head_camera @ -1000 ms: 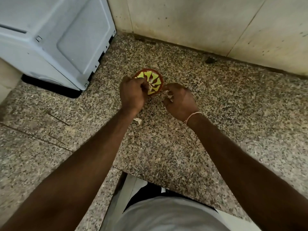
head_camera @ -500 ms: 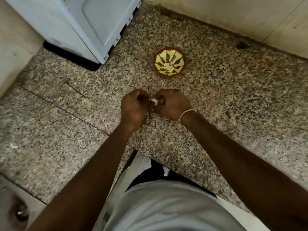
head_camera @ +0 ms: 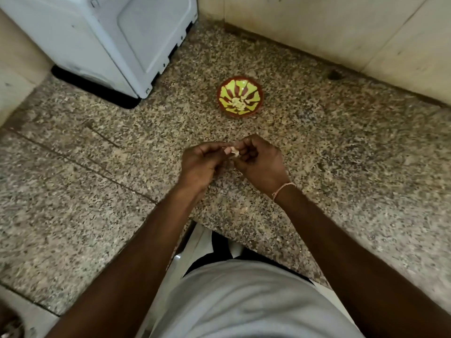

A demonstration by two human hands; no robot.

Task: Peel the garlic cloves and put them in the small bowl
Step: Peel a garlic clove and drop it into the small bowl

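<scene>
A small red bowl (head_camera: pixel 240 97) with a yellow-green pattern stands on the speckled granite counter (head_camera: pixel 341 154), with several pale peeled cloves (head_camera: pixel 238 102) at its bottom. Nearer to me than the bowl, my left hand (head_camera: pixel 201 165) and my right hand (head_camera: pixel 260 162) meet above the counter. Both pinch one small whitish garlic clove (head_camera: pixel 233 151) between their fingertips. The clove is mostly hidden by my fingers.
A white appliance (head_camera: pixel 109 40) stands at the back left on a black base. Beige tiled walls (head_camera: pixel 329 32) close off the corner behind the bowl. Small bits of garlic skin (head_camera: pixel 244 209) lie on the counter near its front edge, under my wrists.
My left hand has left the bowl's rim and both hands have drawn back toward me, meeting on a garlic clove. The bowl now stands free, farther from my hands.
</scene>
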